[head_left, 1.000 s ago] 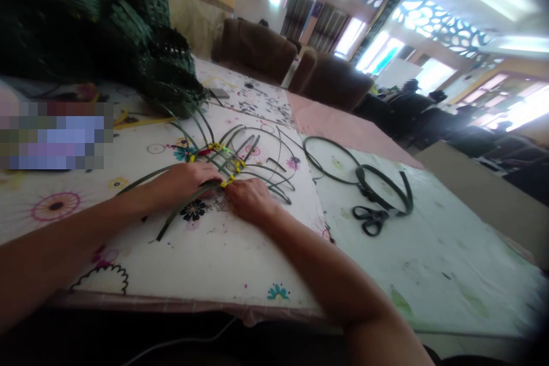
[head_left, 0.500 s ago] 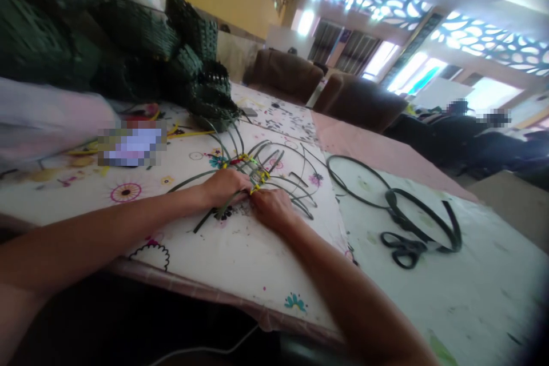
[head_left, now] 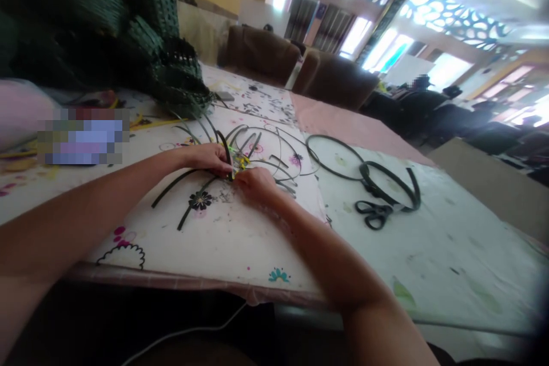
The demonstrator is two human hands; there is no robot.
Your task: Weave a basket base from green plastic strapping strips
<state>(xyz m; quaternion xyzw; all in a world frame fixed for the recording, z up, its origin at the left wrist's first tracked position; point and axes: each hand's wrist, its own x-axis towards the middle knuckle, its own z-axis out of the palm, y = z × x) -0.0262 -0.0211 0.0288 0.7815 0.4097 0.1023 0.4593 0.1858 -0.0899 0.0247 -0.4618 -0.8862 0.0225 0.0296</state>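
A small weave of dark green strips with yellow bits lies on the patterned tablecloth, its loose ends fanning outward. My left hand pinches one upright green strip at the left side of the weave. Close beside it, my right hand is closed on the weave's near edge, by the yellow bits. The fingertips nearly meet and partly hide the woven middle.
Black-handled scissors lie at the right beside coiled green strips. Dark green woven baskets are piled at the back left. Near them are a pale sleeve and yellow strips. Brown chairs stand behind the table.
The view has shifted, so the table items appear further left. My left hand now has a green strip bent upright at its fingertips; my right hand stays at the weave.
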